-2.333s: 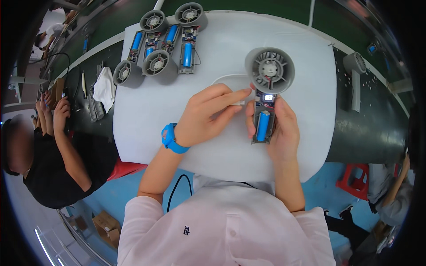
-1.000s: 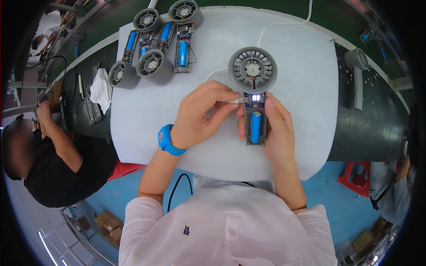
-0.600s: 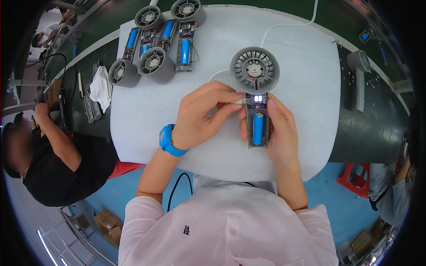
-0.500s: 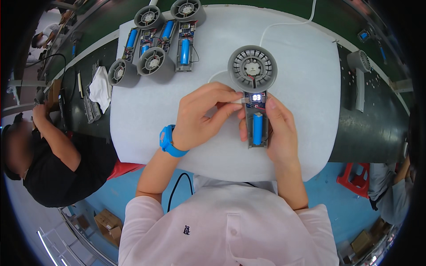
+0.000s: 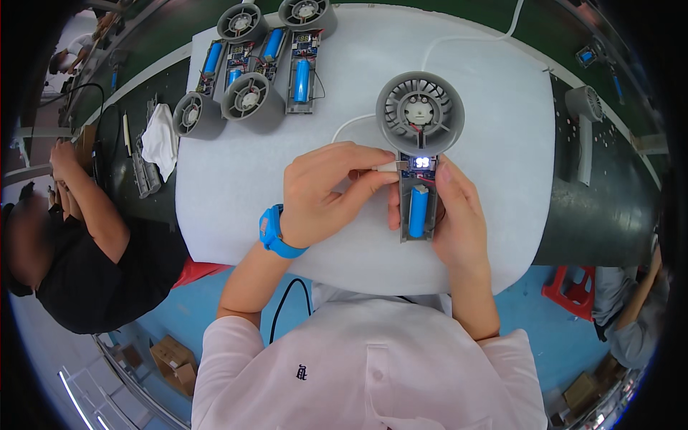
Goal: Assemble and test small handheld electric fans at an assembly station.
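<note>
Over the white work mat, my right hand [image 5: 462, 215] grips an opened handheld fan [image 5: 420, 111] by its narrow grey handle. The round fan head points away from me. In the handle sit a blue cylindrical battery [image 5: 418, 211] and a small circuit board with a lit digit display [image 5: 421, 163]. My left hand [image 5: 322, 190] pinches a white cable plug [image 5: 387, 167] between thumb and fingers. Its metal end meets the left edge of the board; how deep it sits I cannot tell. A blue watch [image 5: 274, 231] is on my left wrist.
Several similar opened fans [image 5: 252, 97] lie at the mat's far left. A white cable [image 5: 512, 25] runs across the far side. White cloth [image 5: 160, 142] lies on the dark table at left, near a seated person [image 5: 79, 265]. Another grey fan [image 5: 584, 104] lies at right.
The fan and both hands have shifted slightly to the right, and the fan head has tilted a little. The lit digits on the display have changed. The plug stays against the board.
</note>
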Demonstrator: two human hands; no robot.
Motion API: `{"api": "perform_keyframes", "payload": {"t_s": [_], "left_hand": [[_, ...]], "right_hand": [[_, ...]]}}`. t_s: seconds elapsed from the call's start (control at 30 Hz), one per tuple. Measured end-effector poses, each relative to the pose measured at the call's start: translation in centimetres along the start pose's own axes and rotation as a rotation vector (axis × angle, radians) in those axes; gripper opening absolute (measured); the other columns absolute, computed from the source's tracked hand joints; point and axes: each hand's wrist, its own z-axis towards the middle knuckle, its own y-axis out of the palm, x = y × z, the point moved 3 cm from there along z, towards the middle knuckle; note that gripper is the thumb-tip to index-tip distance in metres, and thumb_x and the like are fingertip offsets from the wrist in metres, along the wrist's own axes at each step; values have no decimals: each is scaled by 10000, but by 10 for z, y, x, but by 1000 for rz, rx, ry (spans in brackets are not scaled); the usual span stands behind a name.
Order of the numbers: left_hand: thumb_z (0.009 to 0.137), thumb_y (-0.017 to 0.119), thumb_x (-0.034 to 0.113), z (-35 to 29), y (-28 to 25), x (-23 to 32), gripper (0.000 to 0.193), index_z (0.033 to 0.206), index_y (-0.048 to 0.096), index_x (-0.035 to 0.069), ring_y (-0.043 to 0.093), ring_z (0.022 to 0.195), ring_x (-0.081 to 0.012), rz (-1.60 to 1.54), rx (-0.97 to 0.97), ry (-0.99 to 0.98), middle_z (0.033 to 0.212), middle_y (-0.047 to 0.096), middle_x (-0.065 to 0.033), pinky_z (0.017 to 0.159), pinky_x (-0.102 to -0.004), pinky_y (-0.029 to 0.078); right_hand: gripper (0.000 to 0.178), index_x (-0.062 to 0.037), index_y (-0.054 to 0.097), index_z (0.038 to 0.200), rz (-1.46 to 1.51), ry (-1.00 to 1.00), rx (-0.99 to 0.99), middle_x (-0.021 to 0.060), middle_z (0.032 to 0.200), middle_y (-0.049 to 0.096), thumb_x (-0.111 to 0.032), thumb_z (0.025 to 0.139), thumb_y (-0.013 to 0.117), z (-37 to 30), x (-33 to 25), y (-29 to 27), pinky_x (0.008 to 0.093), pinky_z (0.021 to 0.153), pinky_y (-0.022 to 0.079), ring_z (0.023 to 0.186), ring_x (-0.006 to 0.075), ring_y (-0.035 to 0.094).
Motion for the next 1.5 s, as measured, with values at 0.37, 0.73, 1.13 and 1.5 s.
{"api": "perform_keyframes", "payload": {"t_s": [0.37, 0.73, 1.13, 1.5], "left_hand": [[727, 755, 31, 0, 2, -1, 212, 920, 666, 31, 544, 556, -155, 12, -4, -13, 729, 630, -67, 484, -251, 419], [717, 720, -13, 2, 1, 1, 221, 927, 665, 28, 587, 601, -206, 48, -38, 40, 733, 636, -77, 539, -289, 446], [711, 727, -7, 2, 3, 0, 215, 913, 665, 28, 589, 588, -193, 78, -33, 57, 699, 618, -71, 531, -289, 430], [707, 732, -7, 1, 4, 0, 214, 908, 665, 24, 579, 561, -183, 66, -23, 52, 679, 607, -67, 512, -282, 418]], "right_hand": [[451, 39, 503, 1123, 123, 9, -30, 162, 825, 622, -366, 1003, 346, -1, 3, -1, 320, 578, 510, 635, 243, 638], [447, 29, 495, 1151, 170, 19, -44, 190, 919, 629, -361, 1010, 328, 0, 7, -4, 320, 581, 498, 657, 218, 610], [457, 36, 504, 1125, 220, 21, -82, 172, 858, 618, -337, 1015, 266, 1, 6, -4, 303, 549, 466, 610, 196, 573], [468, 45, 504, 1136, 242, 28, -67, 157, 837, 607, -344, 1015, 273, 1, 7, -3, 292, 534, 465, 608, 188, 572]]}}
